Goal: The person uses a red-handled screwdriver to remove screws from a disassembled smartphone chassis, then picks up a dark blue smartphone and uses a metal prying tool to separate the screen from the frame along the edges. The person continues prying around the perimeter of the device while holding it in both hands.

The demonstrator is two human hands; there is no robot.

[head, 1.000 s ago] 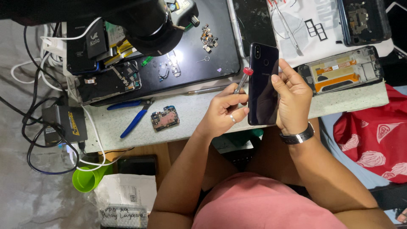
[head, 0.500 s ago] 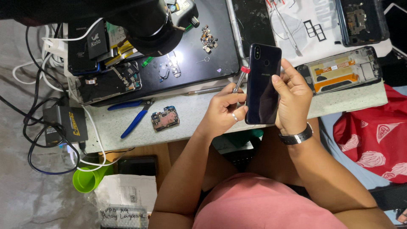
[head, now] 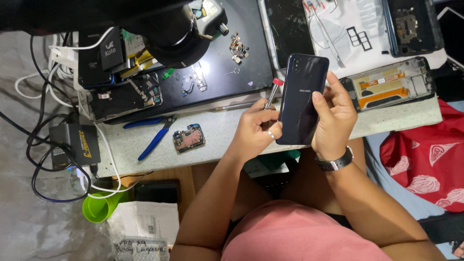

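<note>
holding dark phone [head: 303, 99], right hand [head: 333, 116], left hand [head: 256, 128] gripping red-tipped tool [head: 272, 92]

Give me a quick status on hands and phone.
Left hand gripping red-tipped tool. Right hand holding dark phone, back facing up. Nothing between them.

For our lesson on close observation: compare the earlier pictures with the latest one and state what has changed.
Little changed. The dark phone stays back-up in the right hand; the left hand keeps the red-tipped tool at its left edge, shifted only slightly. Blue pliers and circuit board lie unmoved.
</note>
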